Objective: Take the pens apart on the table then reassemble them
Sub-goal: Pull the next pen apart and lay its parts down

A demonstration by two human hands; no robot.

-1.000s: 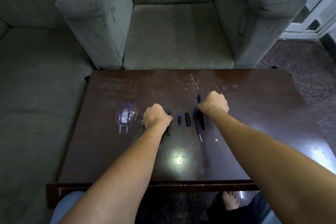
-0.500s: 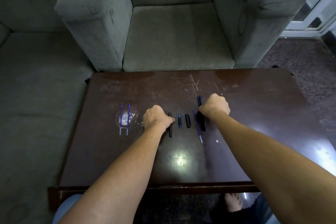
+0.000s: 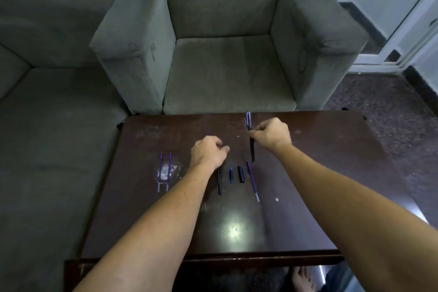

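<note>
My right hand (image 3: 270, 134) grips a dark pen (image 3: 250, 140) by its middle and holds it above the brown table (image 3: 308, 173), its upper end pointing away from me. My left hand (image 3: 208, 153) hovers with curled fingers and holds nothing that I can see. Below it lie a black barrel (image 3: 220, 182), a small blue cap (image 3: 231, 175), a short black piece (image 3: 241, 174) and a blue refill (image 3: 253, 180). Two more blue refills (image 3: 165, 170) lie side by side on the left part of the table.
A grey armchair (image 3: 227, 54) stands just behind the table's far edge, and a grey sofa (image 3: 47, 114) runs along the left. A bare foot (image 3: 301, 280) shows under the table's near edge. A white smudge (image 3: 170, 170) marks the tabletop under the two refills.
My right hand has lifted the dark pen off the table and away from me. My left hand has risen from the black barrel. My view has tilted upward.
</note>
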